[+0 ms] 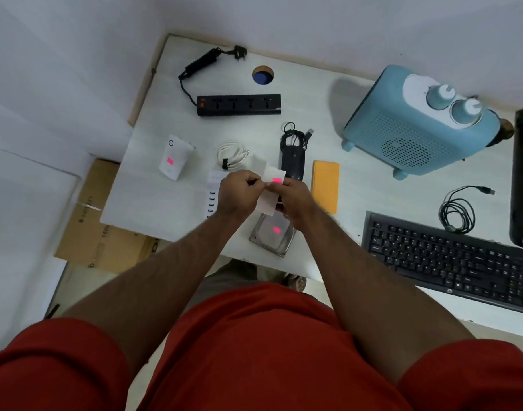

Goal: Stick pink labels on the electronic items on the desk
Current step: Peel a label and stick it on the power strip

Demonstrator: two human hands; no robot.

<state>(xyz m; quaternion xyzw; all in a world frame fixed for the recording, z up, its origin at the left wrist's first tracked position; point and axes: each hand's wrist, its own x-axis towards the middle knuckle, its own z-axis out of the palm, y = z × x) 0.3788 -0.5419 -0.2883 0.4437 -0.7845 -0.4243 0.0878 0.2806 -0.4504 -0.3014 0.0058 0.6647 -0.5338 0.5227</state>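
Observation:
My right hand (292, 200) holds a white label sheet (270, 188) above the desk, with one pink label (277, 180) showing near its top. My left hand (239, 192) pinches at the sheet's left edge, fingers curled. Beneath my hands lies a silver hard drive (272, 235) bearing a pink label (276, 230). A white adapter (175, 157) at the left also carries a pink label (170, 161). A black mouse (292, 161) with its coiled cord lies just beyond my hands. A white USB hub (211, 197) is partly hidden by my left hand.
On the white desk (153, 200) are a black power strip (238, 105), a white coiled cable (232, 154), a yellow pad (325, 185), a blue heater (417, 126), a black keyboard (450, 259) and a black cable (458, 212). A cardboard box (97, 226) stands left on the floor.

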